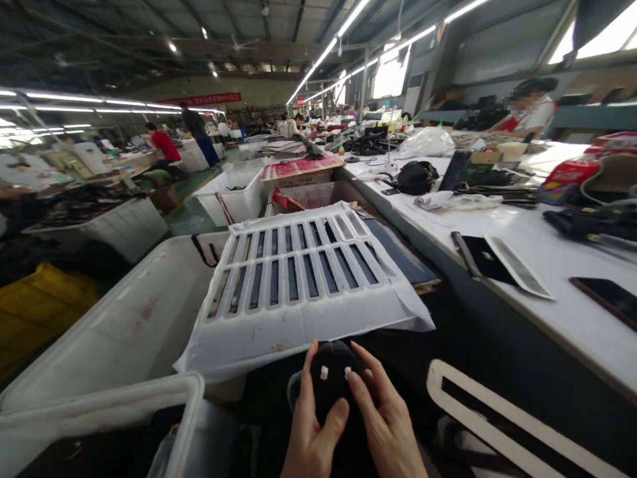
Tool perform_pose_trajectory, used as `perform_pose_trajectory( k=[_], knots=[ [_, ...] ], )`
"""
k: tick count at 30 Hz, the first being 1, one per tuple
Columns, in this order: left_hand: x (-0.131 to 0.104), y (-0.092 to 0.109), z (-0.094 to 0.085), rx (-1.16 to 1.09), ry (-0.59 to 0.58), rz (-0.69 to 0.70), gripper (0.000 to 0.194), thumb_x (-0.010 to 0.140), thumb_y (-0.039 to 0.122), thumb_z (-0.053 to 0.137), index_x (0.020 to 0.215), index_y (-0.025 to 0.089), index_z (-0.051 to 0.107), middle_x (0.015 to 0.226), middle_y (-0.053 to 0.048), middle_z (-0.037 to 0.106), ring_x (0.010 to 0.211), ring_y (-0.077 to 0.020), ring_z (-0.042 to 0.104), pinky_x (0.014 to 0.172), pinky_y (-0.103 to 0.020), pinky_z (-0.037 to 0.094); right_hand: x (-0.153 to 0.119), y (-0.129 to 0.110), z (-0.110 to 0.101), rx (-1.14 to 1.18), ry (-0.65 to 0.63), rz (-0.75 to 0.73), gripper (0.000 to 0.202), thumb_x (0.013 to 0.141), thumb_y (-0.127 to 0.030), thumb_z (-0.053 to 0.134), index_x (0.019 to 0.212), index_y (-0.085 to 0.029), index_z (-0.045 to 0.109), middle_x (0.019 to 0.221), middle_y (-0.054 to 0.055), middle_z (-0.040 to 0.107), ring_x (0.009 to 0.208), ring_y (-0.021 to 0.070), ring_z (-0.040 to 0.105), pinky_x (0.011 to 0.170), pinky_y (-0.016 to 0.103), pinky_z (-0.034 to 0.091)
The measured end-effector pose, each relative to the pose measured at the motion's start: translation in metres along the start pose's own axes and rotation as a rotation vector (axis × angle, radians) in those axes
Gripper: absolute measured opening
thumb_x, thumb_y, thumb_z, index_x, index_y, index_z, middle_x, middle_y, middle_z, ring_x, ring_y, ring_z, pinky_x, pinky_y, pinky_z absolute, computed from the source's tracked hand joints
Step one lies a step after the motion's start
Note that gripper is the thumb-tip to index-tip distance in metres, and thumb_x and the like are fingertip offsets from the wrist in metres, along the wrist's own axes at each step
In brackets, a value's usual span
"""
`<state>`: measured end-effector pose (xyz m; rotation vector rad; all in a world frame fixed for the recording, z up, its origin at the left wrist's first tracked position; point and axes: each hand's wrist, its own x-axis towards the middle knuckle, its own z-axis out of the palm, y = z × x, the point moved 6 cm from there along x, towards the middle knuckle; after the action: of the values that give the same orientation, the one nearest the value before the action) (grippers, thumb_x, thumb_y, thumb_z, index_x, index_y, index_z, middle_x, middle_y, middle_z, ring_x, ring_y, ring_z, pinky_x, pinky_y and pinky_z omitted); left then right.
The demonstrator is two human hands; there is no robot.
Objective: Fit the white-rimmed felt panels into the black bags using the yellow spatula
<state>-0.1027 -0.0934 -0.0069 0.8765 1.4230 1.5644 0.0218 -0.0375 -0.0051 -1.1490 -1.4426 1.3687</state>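
Both hands are closed on the sides of a dark, rounded black piece [332, 355], possibly fabric or leather; its exact kind I cannot make out. Two small white bits [324, 373] show on its face. My left hand [316, 425] grips the left edge, with the thumb lying across the front. At the other side, my right hand [383, 415] has a fingertip touching the right-hand white bit. Just beyond the hands lies a white sheet [298, 332] with rows of long slots, dark strips showing through most of them.
White plastic bins [124, 312] stand on the left. To the right runs a long white worktable [522, 245] bearing a phone [604, 299], a black bag [417, 177] and a black panel with a white frame. A white slotted frame [497, 418] is near my right side. Other people work farther off.
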Motion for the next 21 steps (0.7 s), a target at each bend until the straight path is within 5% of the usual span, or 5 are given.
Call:
perform_pose_trajectory(
  k=[14,17,21],
  knots=[
    [0.002,0.004,-0.004,0.017,0.093,-0.081,0.055,0.088,0.051,0.06,0.135,0.023,0.056,0.142,-0.01,0.056,0.137,-0.0307,0.044,0.117,-0.047,0.031,0.002,-0.008,0.002,-0.107,0.048,-0.181,0.041,0.096,-0.04,0.053,0.132,-0.02,0.057,0.123,0.007,0.069,0.11,0.0197,0.067,0.092,0.022,0.055],
    [0.013,0.005,-0.013,0.033,0.056,-0.061,0.049,0.089,0.052,0.059,0.129,0.023,0.057,0.145,-0.009,0.053,0.135,-0.0301,0.046,0.114,-0.045,0.035,-0.007,0.006,0.006,-0.087,0.044,-0.146,0.048,0.093,-0.04,0.058,0.137,-0.022,0.054,0.13,0.008,0.065,0.116,0.0218,0.064,0.097,0.025,0.053],
    [0.026,0.001,-0.019,0.076,-0.002,-0.07,0.036,0.09,0.051,0.059,0.114,0.024,0.056,0.152,-0.009,0.043,0.123,-0.0287,0.056,0.102,-0.041,0.046,-0.029,0.042,0.0,-0.075,0.146,-0.092,0.045,0.08,-0.047,0.069,0.119,-0.023,0.07,0.117,0.01,0.069,0.104,0.0269,0.068,0.08,0.028,0.059]
  ],
)
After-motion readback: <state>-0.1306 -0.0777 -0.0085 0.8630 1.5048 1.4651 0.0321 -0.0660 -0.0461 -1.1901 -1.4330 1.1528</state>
